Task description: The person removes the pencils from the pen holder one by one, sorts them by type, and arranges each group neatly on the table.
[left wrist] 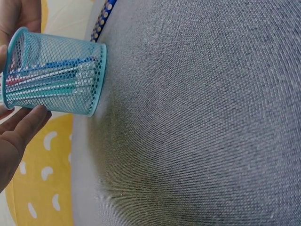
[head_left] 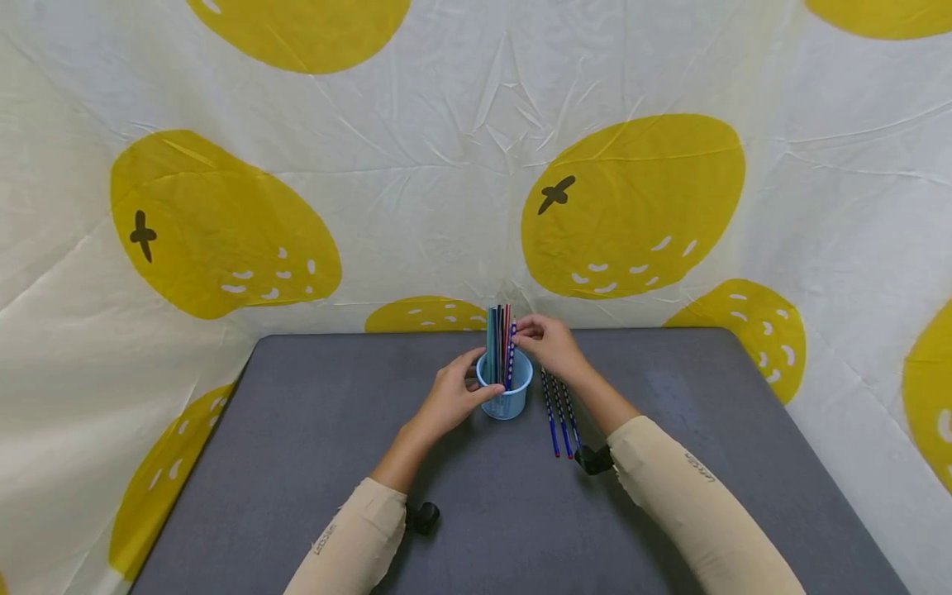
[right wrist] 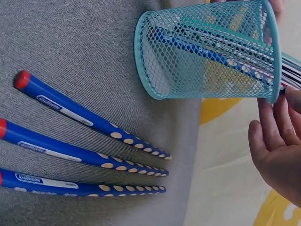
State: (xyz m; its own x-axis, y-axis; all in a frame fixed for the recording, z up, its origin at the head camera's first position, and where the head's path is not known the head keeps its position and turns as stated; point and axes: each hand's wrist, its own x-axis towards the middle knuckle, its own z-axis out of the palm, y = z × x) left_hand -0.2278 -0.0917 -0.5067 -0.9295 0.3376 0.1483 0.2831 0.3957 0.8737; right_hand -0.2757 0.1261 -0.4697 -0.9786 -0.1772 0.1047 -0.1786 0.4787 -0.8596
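Note:
A light blue mesh pen cup (head_left: 507,405) stands upright on the table, holding several pencils and pens (head_left: 492,343). My left hand (head_left: 455,390) holds the cup at its left side, thumb near the front rim and fingers behind. From the right, my right hand (head_left: 552,345) pinches the upper part of a blue pencil with pale spots (head_left: 511,359), whose lower end is inside the cup. Through the mesh in the right wrist view, that blue pencil (right wrist: 207,52) slants down to its red end near the bottom. The right fingertips are partly hidden by the rim there.
Three more spotted blue pencils (right wrist: 70,149) with red ends lie side by side on the grey table (head_left: 297,463), right of the cup. Behind the table hangs a white cloth (head_left: 416,231) with yellow fruit prints.

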